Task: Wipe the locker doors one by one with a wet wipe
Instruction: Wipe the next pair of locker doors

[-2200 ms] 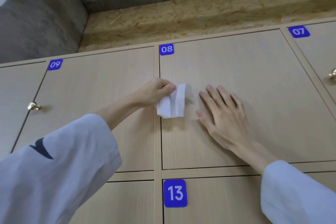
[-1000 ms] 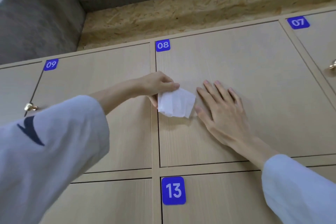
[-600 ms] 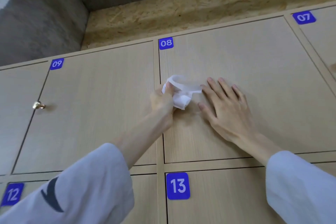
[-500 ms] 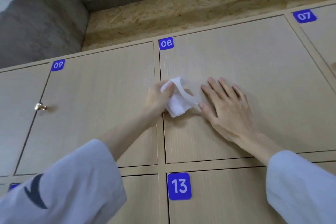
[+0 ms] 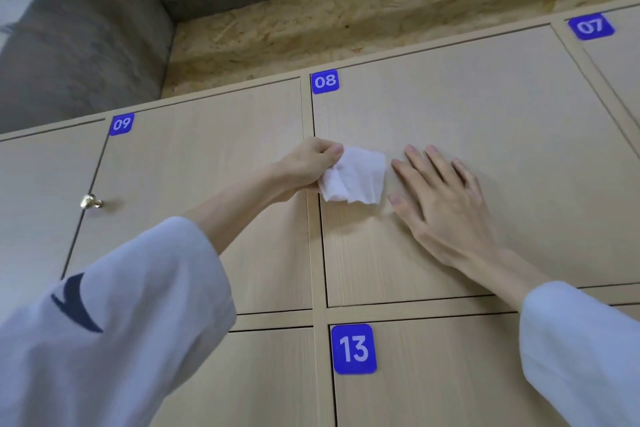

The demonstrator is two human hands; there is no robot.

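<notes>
A white wet wipe (image 5: 355,176) hangs against the left part of the light wood locker door 08 (image 5: 485,107). My left hand (image 5: 304,166) pinches the wipe's upper left corner between thumb and fingers, over the post between doors 09 and 08. My right hand (image 5: 440,194) lies flat on door 08 with fingers spread, just right of the wipe. Door 09 (image 5: 194,184) is to the left, door 13 (image 5: 450,374) below.
A brass knob (image 5: 90,201) sticks out from the door left of door 09. Door 07 (image 5: 616,55) shows at the far right. Above the lockers runs a chipboard strip (image 5: 346,28), with grey concrete wall (image 5: 79,38) at the upper left.
My left hand has turned and lifted slightly, and the crumpled wipe has spread out into a flatter sheet on door 08. My right hand has stayed flat in the same place.
</notes>
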